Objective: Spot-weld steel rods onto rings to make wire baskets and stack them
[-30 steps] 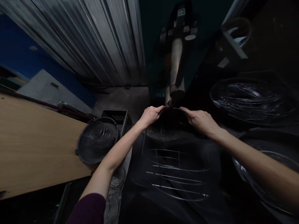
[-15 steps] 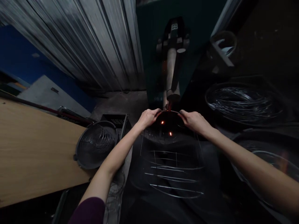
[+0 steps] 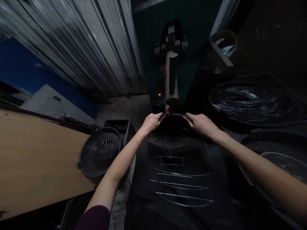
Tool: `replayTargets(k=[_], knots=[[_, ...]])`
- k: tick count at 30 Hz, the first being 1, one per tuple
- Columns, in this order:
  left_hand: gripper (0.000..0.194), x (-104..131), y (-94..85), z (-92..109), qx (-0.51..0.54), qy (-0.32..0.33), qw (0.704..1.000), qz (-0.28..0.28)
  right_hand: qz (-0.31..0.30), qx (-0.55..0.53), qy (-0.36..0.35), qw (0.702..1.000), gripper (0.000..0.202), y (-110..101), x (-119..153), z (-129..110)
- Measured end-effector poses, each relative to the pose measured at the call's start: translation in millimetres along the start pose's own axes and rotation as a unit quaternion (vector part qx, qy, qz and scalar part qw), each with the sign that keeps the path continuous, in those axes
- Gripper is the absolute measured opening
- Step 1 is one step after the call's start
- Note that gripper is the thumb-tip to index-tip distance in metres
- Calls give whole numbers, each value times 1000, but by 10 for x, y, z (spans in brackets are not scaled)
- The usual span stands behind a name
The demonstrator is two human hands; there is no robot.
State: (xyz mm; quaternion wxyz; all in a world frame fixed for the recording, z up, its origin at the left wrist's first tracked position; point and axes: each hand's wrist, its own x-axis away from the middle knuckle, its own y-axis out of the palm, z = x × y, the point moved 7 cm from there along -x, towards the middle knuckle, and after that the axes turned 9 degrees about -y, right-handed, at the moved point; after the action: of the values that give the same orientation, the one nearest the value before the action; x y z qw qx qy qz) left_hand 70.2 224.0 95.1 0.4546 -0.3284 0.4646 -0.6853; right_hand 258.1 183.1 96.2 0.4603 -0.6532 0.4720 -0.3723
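L hand (image 3: 152, 123) & R hand (image 3: 199, 123): fingers pinching thin curved wire (image 3: 177, 114), one each side of machine (image 3: 172, 91) tip; wire at tip, exact contact unclear; spark (image 3: 159, 94) nearby; advise wire held level, steady, w/ fingers clear of tip.

The thin curved silver wire (image 3: 177, 114) looks like smooth metal with a slight shine, and the silver wire bars (image 3: 179, 184) below it are of similar bright metal. The pale grey cylindrical machine arm (image 3: 172, 86) seems to be metal, rather dull. The grey ribbed wall (image 3: 79, 48) is metal sheet, softly glossy. The light brown flat board (image 3: 43, 159) appears wooden, smooth and matt. The purple sleeve (image 3: 96, 217) is matt cloth.
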Motion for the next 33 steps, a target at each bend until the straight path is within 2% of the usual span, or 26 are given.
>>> replayTargets(k=[4, 7, 10, 12, 14, 15, 17, 18, 20, 21, 22, 23, 25, 27, 28, 30, 31, 33], knots=[[35, -37, 48, 37, 17, 2, 1000, -5, -31, -132, 3, 991, 31, 51, 148, 102], [33, -13, -23, 23, 54, -6, 999, 0, -26, -122, 16, 992, 29, 133, 288, 106], [34, 284, -202, -180, 183, -19, 983, 13, 75, -77, -1, 994, 26, 89, 411, 14], [39, 708, -255, -445, 308, -76, 948, 33, 161, -69, -9, 985, 26, -5, 521, -22], [45, 1268, -128, -755, 405, -193, 892, 58, 229, -75, -1, 971, 28, -103, 660, -2], [47, 1559, 49, -877, 445, -262, 855, 38, 255, -80, 10, 964, 29, -142, 737, 20], [49, 2067, 565, -953, 527, -373, 760, -79, 291, -92, 39, 951, 29, -175, 883, 48], [49, 2251, 823, -903, 568, -404, 702, -146, 299, -100, 52, 947, 29, -158, 939, 42], [52, 2401, 1165, -741, 660, -420, 591, -196, 300, -122, 80, 943, 27, -50, 1015, 9], [51, 2381, 1257, -666, 700, -421, 545, -189, 292, -136, 95, 942, 27, 36, 1041, -6], [49, 2320, 1300, -622, 731, -426, 510, -158, 285, -155, 112, 939, 27, 129, 1073, -8], [45, 2243, 1304, -608, 748, -437, 487, -116, 273, -184, 117, 937, 28, 226, 1108, -2], [32, 2094, 1213, -646, 748, -463, 475, -24, 231, -255, 101, 933, 32, 408, 1224, 77], [20, 1970, 1034, -697, 738, -461, 491, 42, 184, -298, 92, 932, 32, 545, 1451, 340], [17, 1916, 938, -709, 737, -447, 504, 62, 166, -288, 116, 936, 31, 598, 1614, 580], [13, 1829, 779, -702, 741, -406, 528, 86, 165, -187, 240, 938, 27, 638, 2034, 1247], [14, 1789, 725, -685, 745, -384, 538, 94, 160, -113, 330, 923, 25, 643, 2275, 1606], [19, 1709, 666, -633, 750, -346, 553, 107, 149, -68, 394, 904, 22, 675, 2582, 2125]])
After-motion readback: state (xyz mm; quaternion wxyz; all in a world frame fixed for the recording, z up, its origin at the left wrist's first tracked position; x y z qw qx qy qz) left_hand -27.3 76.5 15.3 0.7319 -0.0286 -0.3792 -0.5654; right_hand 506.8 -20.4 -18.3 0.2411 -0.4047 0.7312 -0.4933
